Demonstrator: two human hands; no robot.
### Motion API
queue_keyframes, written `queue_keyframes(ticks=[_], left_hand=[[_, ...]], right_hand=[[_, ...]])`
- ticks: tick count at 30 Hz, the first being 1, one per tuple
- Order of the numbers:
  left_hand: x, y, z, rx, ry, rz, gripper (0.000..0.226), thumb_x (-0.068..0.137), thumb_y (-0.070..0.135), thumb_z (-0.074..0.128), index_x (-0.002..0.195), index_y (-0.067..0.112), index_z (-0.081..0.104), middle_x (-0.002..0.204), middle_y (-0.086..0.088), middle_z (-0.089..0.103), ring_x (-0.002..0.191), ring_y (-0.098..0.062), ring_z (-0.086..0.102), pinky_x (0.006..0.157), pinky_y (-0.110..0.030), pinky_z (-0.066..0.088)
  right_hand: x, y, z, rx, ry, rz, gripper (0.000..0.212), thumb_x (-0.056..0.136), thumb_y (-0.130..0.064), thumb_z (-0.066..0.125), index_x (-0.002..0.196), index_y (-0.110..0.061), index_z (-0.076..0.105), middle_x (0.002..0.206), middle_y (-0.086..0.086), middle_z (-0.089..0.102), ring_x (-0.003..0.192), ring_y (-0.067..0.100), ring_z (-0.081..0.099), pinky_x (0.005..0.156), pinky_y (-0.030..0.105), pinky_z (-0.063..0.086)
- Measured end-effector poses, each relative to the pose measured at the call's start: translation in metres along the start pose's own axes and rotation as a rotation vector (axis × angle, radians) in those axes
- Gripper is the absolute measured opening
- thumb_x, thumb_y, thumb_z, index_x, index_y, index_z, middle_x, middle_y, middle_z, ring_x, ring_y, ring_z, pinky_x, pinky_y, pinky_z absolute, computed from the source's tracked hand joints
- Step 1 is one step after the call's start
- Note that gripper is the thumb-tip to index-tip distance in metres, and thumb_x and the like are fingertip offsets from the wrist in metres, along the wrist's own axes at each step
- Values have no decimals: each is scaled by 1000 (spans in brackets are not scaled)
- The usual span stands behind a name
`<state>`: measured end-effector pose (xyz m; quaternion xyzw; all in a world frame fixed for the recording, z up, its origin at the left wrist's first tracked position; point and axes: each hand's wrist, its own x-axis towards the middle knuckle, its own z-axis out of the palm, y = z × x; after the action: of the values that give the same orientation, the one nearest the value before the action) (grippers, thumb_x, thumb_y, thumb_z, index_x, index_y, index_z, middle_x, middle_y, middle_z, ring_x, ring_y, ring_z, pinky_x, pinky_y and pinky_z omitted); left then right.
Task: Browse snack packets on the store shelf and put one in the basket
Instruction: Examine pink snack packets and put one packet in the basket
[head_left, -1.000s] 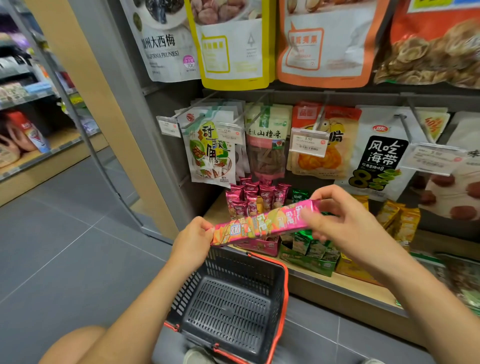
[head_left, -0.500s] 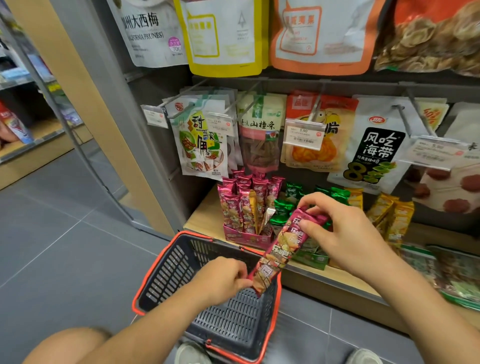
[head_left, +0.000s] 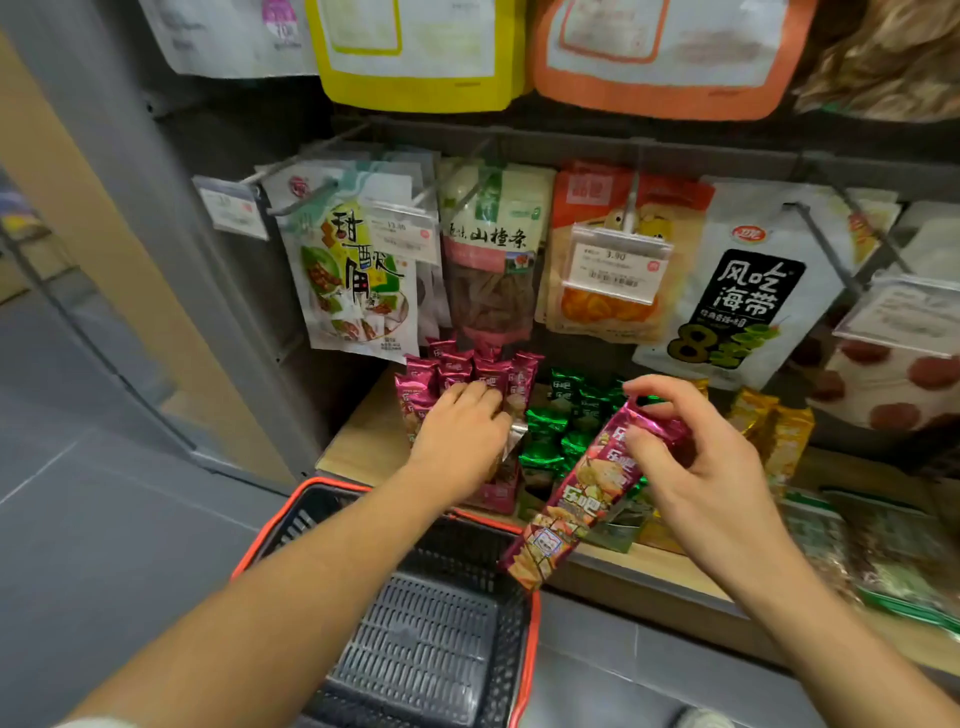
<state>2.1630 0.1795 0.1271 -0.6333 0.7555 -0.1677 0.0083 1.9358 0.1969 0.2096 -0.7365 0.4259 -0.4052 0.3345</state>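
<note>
The right hand (head_left: 696, 467) pinches the upper end of a long glossy pink snack packet (head_left: 587, 493) between thumb and fingertips; the packet hangs tilted, its top toward 1 o'clock and its lower end toward 7 o'clock, just over the far right rim of the dark grey plastic basket with an orange-red rim (head_left: 415, 639), which sits at 6 o'clock in the view; the packet is not inside it. The left hand (head_left: 462, 436), at 9 o'clock of the right and apart from it, lies palm down on the upright magenta foil packets (head_left: 431, 379) at the left end of the pale wooden shelf board (head_left: 358, 447); whether its fingers grip one I cannot tell; green foil packets (head_left: 545, 441) stand between the hands; gold foil packets (head_left: 779, 436) stand at 3 o'clock of the right hand; printed hanging bags (head_left: 358, 280) fill the pegs at 12 o'clock.
</note>
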Motion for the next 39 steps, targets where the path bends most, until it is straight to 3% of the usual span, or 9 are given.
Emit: queue_keyframes(ticks=[3,6,8,13,17,23,27,32,39], left_hand=[[26,11,13,158,60,104,16,80,20,63,89,17,75,106,-6,66,107,-28,58,105,-46,38],[49,15,27,214,-174,69,32,85,24,65,116,15,68,139,-15,49,133,-34,35,114,-58,11],[58,16,30,239,-309,33,42,85,25,65,125,15,62,150,-16,36,139,-36,22,112,-62,3],[51,19,35,152,-162,-37,31,81,18,64,111,13,68,133,-13,50,125,-33,36,107,-56,18],[36,1,27,34,5,-127,36,73,31,66,109,23,68,114,-6,55,113,-28,44,96,-47,26],[28,-20,15,-129,-83,-260,31,78,35,63,106,22,63,111,-4,57,110,-26,46,89,-40,37],[30,-32,8,-231,-181,-281,38,83,34,58,119,21,60,115,-10,57,110,-30,49,88,-40,48],[27,-55,3,-287,-314,-5,35,94,29,51,128,25,51,113,-9,63,101,-29,60,82,-41,52],[20,-69,-5,-251,-221,159,36,86,19,60,121,28,60,94,-2,65,88,-26,61,63,-30,36]], right_hand=[[2,7,4,-1,7,46,28,87,-25,56,102,-49,57,90,-20,64,74,12,61,64,43,54],[5,12,4,2,-7,52,27,87,-24,57,101,-47,58,90,-17,66,74,14,62,63,41,53],[7,14,4,18,-15,48,29,88,-19,60,100,-45,59,90,-19,66,74,11,63,61,35,51],[12,17,1,43,-1,50,30,87,-14,62,94,-44,60,89,-23,66,75,8,63,60,30,51],[14,18,1,65,19,77,31,88,-13,62,94,-43,59,87,-24,66,73,9,63,58,33,52],[10,16,7,81,-7,93,34,92,-19,60,115,-45,57,93,-22,62,78,13,64,67,41,56],[5,15,13,88,-17,30,28,91,-20,61,112,-39,61,95,-20,63,88,9,64,76,43,57],[5,9,23,-52,-23,-116,24,90,-18,61,107,-34,60,97,-16,63,97,9,62,84,40,54],[52,-9,62,-216,-14,-230,23,92,-11,63,112,-22,63,98,-8,66,94,8,60,87,26,48]])
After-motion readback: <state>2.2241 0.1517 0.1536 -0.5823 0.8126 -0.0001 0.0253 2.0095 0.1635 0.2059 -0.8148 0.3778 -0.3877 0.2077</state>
